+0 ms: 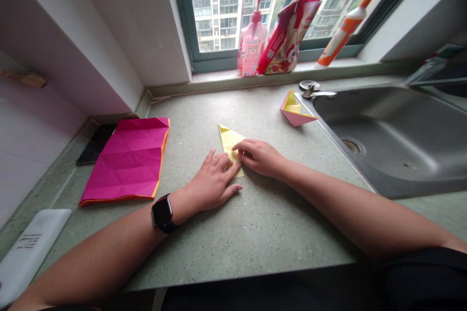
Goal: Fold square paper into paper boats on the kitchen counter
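Observation:
A small yellow folded paper [229,140] lies on the counter in front of me, its narrow tip pointing away. My left hand [212,181], with a black watch on its wrist, rests over the paper's near part. Its fingers are spread and press down, hiding some of the paper. From the right, my right hand [260,157] has its fingers curled together on the paper's right edge. Farther off, near the sink, stands a folded paper boat [297,112], pink outside and yellow inside.
Creased magenta sheets [127,160] lie at left over a dark flat object [95,145]. A white device [32,252] is at the near left corner. The steel sink [386,192] is on the right. A pump bottle [251,46], red bag [290,34] and orange-white bottle [343,34] line the sill.

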Action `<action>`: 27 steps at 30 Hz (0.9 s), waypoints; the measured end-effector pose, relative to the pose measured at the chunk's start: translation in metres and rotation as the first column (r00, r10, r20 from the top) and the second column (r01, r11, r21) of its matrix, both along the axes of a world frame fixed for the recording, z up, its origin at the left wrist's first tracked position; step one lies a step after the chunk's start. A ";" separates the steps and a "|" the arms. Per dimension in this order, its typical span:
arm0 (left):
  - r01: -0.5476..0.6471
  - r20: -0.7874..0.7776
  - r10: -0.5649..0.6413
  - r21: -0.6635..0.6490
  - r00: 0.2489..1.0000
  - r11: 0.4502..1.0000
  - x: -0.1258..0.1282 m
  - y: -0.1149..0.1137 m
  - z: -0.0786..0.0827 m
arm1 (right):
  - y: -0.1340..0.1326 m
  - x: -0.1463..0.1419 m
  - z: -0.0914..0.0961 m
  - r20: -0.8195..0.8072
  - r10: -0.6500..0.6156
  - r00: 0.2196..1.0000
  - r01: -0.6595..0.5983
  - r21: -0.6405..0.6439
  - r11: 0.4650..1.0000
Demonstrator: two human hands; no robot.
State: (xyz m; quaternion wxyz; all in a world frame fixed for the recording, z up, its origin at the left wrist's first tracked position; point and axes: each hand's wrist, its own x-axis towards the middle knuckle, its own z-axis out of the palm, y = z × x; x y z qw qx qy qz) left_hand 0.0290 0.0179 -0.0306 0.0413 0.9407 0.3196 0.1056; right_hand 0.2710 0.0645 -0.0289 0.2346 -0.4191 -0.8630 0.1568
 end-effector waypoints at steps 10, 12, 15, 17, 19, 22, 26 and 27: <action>0.046 0.044 -0.044 -0.055 0.998 0.997 -0.006 -0.004 0.017 | -0.003 0.001 0.001 0.035 0.059 0.998 -0.060 0.019 0.998; 0.050 0.067 -0.045 -0.072 0.997 0.996 -0.007 -0.005 0.021 | -0.003 0.001 0.000 0.037 0.070 0.997 -0.071 0.030 0.997; 0.054 0.080 -0.045 -0.103 0.996 0.993 -0.009 -0.004 0.025 | -0.002 0.001 -0.002 0.032 0.082 0.996 -0.083 0.030 0.996; 0.058 0.087 -0.047 -0.125 0.995 0.990 -0.011 -0.003 0.027 | -0.002 0.001 -0.002 0.038 0.082 0.996 -0.083 0.026 0.996; 0.071 0.100 -0.056 -0.145 0.993 0.987 -0.014 -0.001 0.028 | -0.002 0.002 -0.001 0.046 0.079 0.996 -0.080 0.019 0.997; 0.093 0.120 -0.073 -0.176 0.990 0.980 -0.020 0.001 0.029 | -0.002 0.002 0.001 0.047 0.078 0.996 -0.078 0.005 0.997; 0.101 0.121 -0.078 -0.193 0.990 0.976 -0.025 0.003 0.029 | -0.002 0.001 0.002 0.039 0.073 0.997 -0.072 -0.026 0.997; 0.102 0.120 -0.080 -0.194 0.990 0.976 -0.025 0.003 0.029 | -0.002 0.001 0.002 0.036 0.071 0.997 -0.069 -0.033 0.997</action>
